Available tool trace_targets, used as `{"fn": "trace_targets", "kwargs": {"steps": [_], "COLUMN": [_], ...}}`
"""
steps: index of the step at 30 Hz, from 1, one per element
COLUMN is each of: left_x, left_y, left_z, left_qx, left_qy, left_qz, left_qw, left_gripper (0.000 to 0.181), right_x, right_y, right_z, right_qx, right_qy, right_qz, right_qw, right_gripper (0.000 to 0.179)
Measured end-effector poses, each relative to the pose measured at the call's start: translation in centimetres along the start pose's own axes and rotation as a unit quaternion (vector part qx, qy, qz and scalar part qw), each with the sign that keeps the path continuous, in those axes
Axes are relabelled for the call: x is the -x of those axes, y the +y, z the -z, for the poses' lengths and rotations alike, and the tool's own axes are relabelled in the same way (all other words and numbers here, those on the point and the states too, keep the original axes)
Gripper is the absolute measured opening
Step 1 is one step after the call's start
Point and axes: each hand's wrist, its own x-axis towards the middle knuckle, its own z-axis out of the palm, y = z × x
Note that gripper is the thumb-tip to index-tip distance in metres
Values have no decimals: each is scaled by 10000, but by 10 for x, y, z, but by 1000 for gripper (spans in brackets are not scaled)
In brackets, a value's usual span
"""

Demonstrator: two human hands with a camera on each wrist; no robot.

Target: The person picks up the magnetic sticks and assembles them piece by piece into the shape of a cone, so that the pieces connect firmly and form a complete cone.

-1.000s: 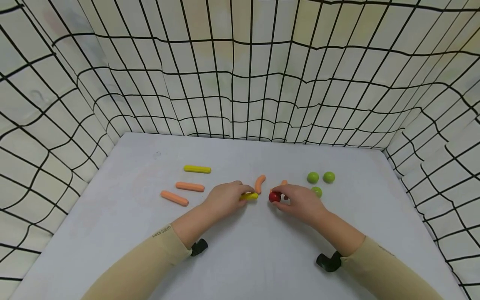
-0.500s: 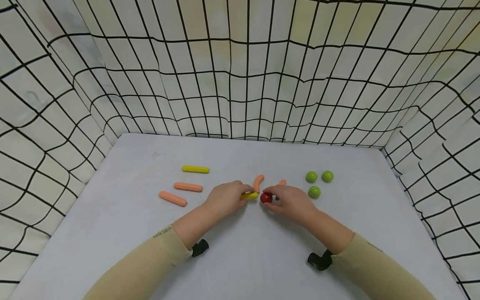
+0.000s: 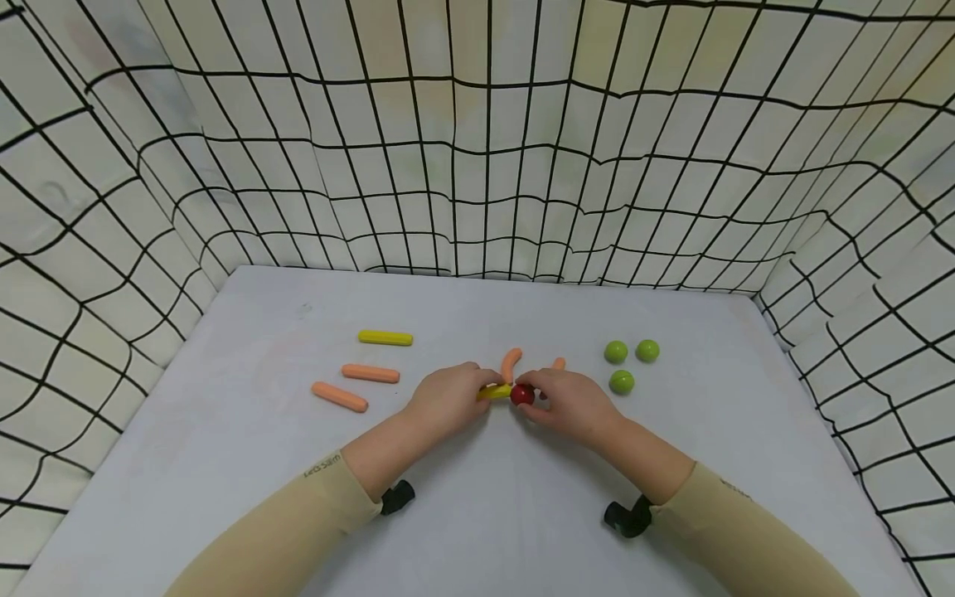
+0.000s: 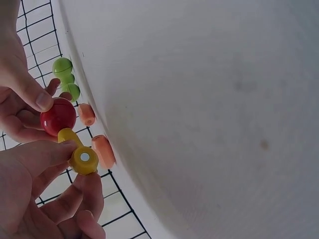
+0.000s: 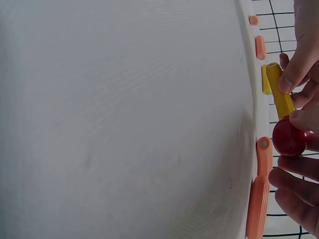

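My left hand (image 3: 448,394) pinches a short yellow toy rod (image 3: 495,391) between thumb and fingers. A shiny red ball (image 3: 522,395) is held in the fingertips of my right hand (image 3: 576,405). Rod and ball meet end to end in the right wrist view, where the yellow rod (image 5: 280,92) runs straight into the red ball (image 5: 288,137). Seen from the left wrist, the rod's near end (image 4: 84,157) carries a pale round dot. A curved orange piece (image 3: 511,365) lies just beyond the fingertips. Another orange piece (image 3: 559,363) is partly hidden behind my right hand.
On the left of the white table (image 3: 246,464) lie a yellow rod (image 3: 385,337) and two orange rods (image 3: 355,373). Several green balls (image 3: 622,382) sit to the right. Black netting (image 3: 477,199) over pale walls encloses the back and sides.
My right hand has moved left with the red ball, up to the end of the yellow rod. My left hand has stayed almost in place, still pinching the rod.
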Motion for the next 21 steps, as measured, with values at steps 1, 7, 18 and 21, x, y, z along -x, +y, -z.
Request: {"fn": "trace_targets", "kwargs": {"steps": [1,7,18,21], "left_x": [0,1,4,5], "left_y": [0,-1,-3,-2], "left_z": [0,-3,-8,-7], "left_qx": [19,94,322,377], "left_qy": [-5,-128,-539,-643], "left_qz": [13,114,312,359], "left_qw": [10000,9998,9975,9966], "left_gripper": [39,41,34,34], "right_x": [0,-2,-6,-7], "right_y": [0,0,0,0], "right_z": [0,0,-3,-4], "right_qx": [-11,-63,-164,-119], "right_qy": [4,-164,-614,-672], "right_qz": [14,25,226,282], "right_qw": [10000,9998,9977,9973], "right_gripper": [28,31,29,30]}}
